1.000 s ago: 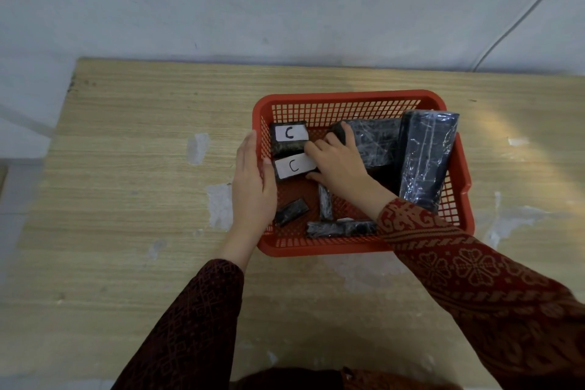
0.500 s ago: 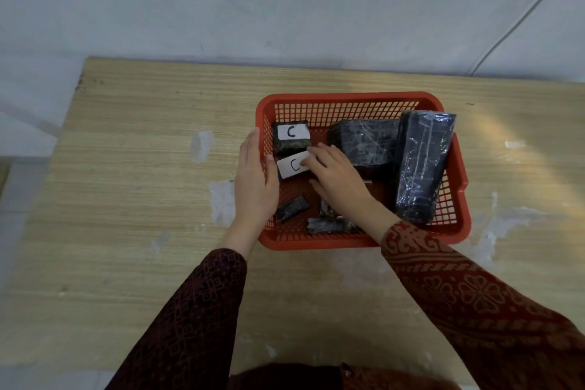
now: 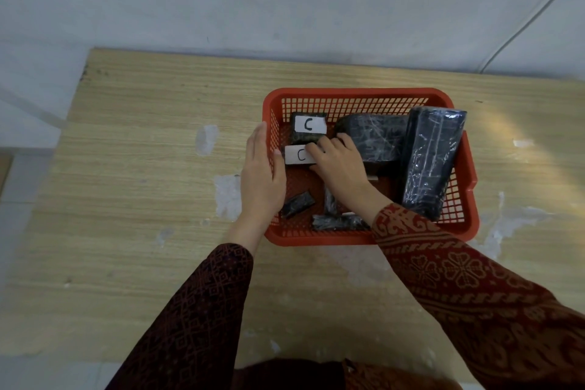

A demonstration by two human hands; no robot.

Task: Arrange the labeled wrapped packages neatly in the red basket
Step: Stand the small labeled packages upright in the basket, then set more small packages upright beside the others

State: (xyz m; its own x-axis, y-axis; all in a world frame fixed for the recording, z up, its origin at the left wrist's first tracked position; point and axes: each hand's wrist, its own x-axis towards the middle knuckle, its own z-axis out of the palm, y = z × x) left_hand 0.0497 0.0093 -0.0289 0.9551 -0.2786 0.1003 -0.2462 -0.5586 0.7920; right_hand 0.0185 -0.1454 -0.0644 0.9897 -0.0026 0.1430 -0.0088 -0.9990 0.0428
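Observation:
A red basket [image 3: 357, 95] sits on the wooden table. In its far left corner lies a black package with a white "C" label [image 3: 308, 127]. Just in front of it is a second "C" package [image 3: 299, 155], and my right hand [image 3: 340, 165] grips its right side. My left hand [image 3: 261, 174] lies flat against the outside of the basket's left wall, thumb over the rim. A wide black wrapped package [image 3: 373, 139] lies at the back middle. A long black package [image 3: 432, 158] leans along the right side. Three small black packets [image 3: 297, 204] lie near the front.
The basket stands on a worn wooden table [image 3: 142, 199] with pale scuffed patches. A grey wall runs behind the table's far edge, with a white cable [image 3: 531, 19] hanging at the right. The table's left edge drops off at the far left.
My right hand drew back from the wide package to the front "C" package and turned it square with the one behind. The left hand stayed on the basket wall.

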